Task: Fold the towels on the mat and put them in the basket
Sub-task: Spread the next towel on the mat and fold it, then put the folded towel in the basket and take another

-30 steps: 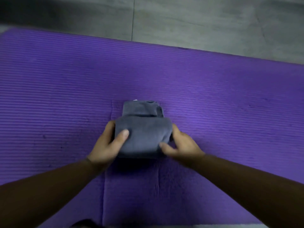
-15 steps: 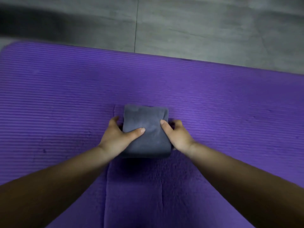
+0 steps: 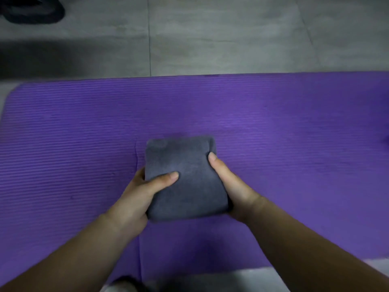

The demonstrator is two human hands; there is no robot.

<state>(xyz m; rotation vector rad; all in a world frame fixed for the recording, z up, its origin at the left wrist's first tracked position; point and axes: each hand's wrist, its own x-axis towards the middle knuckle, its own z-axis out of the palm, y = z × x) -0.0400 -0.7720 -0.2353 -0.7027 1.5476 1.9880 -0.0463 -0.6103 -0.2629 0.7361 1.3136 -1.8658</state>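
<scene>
Towel: small grey folded terry towel (image 3: 185, 178), a compact rectangular bundle held over the middle of the mat.
Mat: purple ribbed foam mat (image 3: 294, 133), spread on the floor.
Left hand (image 3: 141, 197): grips the towel's left edge, thumb laid across its top, fingers curled beneath.
Right hand (image 3: 233, 186): grips the towel's right edge, thumb along its top, fingers hidden below.
Floor: grey concrete floor (image 3: 210, 34), beyond the mat's far edge.
Dark object (image 3: 31, 10): black, blurred, on the floor past the mat's far left corner.

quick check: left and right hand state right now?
Left hand: grip closed on the folded grey terry towel, thumb on top.
Right hand: grip closed on the same towel's right edge, thumb on top.
</scene>
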